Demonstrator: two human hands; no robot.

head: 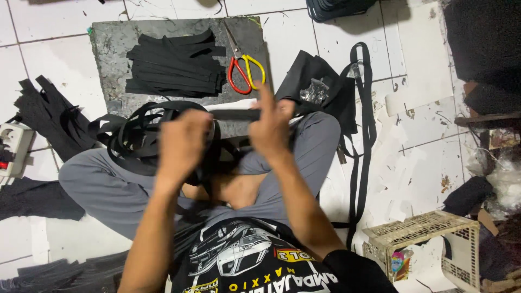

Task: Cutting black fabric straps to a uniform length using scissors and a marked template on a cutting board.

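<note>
Black flat webbing strap (230,114), taut between both hands (228,135).

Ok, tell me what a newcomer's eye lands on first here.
Mid-frame, the left hand and right hand hold a black strap stretched between them above crossed legs. Beyond them, red-and-yellow scissors lie beside a stack of cut black strips on a grey board.

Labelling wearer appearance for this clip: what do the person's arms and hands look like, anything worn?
Both forearms are bare to above the elbow. The left hand and right hand wear no gloves; no rings, watch or bands show. A black short sleeve covers the right upper arm.
</note>
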